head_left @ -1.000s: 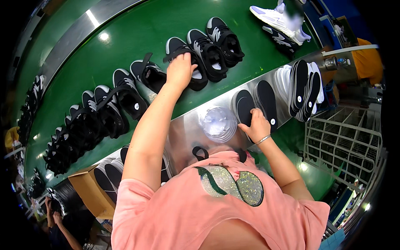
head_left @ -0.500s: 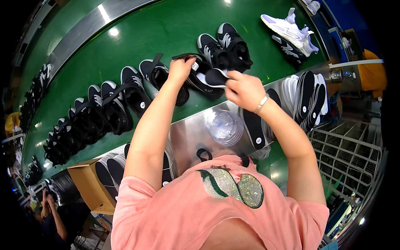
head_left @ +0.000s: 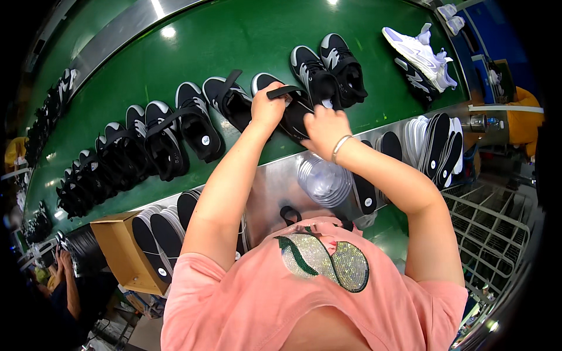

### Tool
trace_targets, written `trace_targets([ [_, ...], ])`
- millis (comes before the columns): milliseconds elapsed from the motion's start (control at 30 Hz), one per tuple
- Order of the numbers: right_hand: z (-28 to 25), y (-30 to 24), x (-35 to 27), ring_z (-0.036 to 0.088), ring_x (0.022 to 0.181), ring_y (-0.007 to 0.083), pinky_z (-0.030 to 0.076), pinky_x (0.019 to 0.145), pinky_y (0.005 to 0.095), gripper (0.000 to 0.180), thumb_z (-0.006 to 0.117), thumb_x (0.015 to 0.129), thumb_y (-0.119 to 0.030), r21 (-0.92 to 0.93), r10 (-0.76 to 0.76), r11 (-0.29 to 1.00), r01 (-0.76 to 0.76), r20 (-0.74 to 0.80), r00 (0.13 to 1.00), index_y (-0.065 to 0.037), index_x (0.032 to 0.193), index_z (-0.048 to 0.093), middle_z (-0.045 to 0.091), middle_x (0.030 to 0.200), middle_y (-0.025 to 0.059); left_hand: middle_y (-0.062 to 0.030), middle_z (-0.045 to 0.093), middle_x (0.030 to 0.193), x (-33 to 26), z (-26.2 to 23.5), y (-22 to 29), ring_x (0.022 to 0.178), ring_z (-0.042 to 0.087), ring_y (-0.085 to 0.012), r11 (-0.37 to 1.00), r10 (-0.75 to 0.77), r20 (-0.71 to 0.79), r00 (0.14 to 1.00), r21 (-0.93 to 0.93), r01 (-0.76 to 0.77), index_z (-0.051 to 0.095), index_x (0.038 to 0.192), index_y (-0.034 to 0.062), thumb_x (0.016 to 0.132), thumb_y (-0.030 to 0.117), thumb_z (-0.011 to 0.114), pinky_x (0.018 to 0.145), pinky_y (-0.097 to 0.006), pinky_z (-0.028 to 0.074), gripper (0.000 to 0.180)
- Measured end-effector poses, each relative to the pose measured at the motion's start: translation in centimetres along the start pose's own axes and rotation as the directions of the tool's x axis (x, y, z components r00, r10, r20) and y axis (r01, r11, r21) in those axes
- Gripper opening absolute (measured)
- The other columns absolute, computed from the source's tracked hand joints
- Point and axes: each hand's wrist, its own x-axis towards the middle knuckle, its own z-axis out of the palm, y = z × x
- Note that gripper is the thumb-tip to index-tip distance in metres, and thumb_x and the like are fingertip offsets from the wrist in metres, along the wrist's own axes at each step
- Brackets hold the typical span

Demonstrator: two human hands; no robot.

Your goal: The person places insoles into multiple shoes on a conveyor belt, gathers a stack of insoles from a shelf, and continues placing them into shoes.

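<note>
A black sneaker (head_left: 262, 81) with grey toe trim lies on the green table before me, under both hands. My left hand (head_left: 269, 110) is closed on its raised strap (head_left: 287, 90), at the shoe's opening. At the heel end, my right hand (head_left: 328, 130) has its fingers bent into the opening, around the back of a black insole (head_left: 297, 117). Most of that insole is inside the shoe, and the fingertips are partly hidden. Left of it stands another black sneaker (head_left: 225, 99) with its strap up. A pair of black sneakers (head_left: 345, 70) stands just beyond my right hand.
A row of black sneakers (head_left: 158, 128) runs left along the green table (head_left: 252, 35). White-and-lilac sneakers (head_left: 418, 50) stand far right. Insole stacks (head_left: 434, 137), clear round plastic pieces (head_left: 325, 178) and a cardboard box (head_left: 114, 245) line the near edge. A wire rack (head_left: 492, 228) is at right.
The insole in my right hand has gone down into the sneaker, and that hand has moved left and lower to the heel. My left hand stays at the opening, holding the strap.
</note>
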Motion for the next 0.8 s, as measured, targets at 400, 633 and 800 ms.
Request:
trace_targets([
  [400, 4.1, -0.7, 5.6, 0.060, 0.079, 0.0278, 0.048, 0.068, 0.0361, 0.015, 0.051, 0.071, -0.007, 0.107, -0.081, 0.991, 0.080, 0.002, 0.997, -0.004, 0.078, 0.064, 0.062, 0.081, 0.0134, -0.0140, 0.060, 0.070, 0.4, -0.3, -0.2, 0.069, 0.059, -0.0287, 0.984, -0.160, 0.057, 0.986, -0.066, 0.163, 0.060, 0.080, 0.0027, 0.081, 0.025, 0.051, 0.062, -0.033, 0.044, 0.024],
  [633, 3.3, -0.6, 9.1, 0.059, 0.086, 0.0265, 0.047, 0.072, 0.0337, 0.023, 0.055, 0.068, -0.010, 0.021, -0.239, 0.965, 0.262, 0.489, 0.839, -0.002, 0.088, 0.064, 0.061, 0.091, 0.0178, -0.0155, 0.060, 0.071, 0.8, -0.5, -0.6, 0.069, 0.058, -0.0312, 0.993, -0.117, 0.059, 0.991, 0.000, 0.117, 0.059, 0.080, 0.0014, 0.082, 0.028, 0.051, 0.061, -0.035, 0.044, 0.028],
  [800, 4.8, -0.9, 9.1, 0.059, 0.086, 0.0260, 0.047, 0.075, 0.0328, 0.025, 0.052, 0.073, -0.016, -0.064, -0.239, 0.953, 0.297, 0.446, 0.862, -0.002, 0.091, 0.062, 0.061, 0.093, 0.0123, -0.0159, 0.059, 0.071, 0.6, -0.5, -0.7, 0.070, 0.057, -0.0323, 0.991, -0.132, 0.044, 0.990, 0.042, 0.130, 0.059, 0.079, 0.0019, 0.082, 0.030, 0.050, 0.062, -0.036, 0.044, 0.030],
])
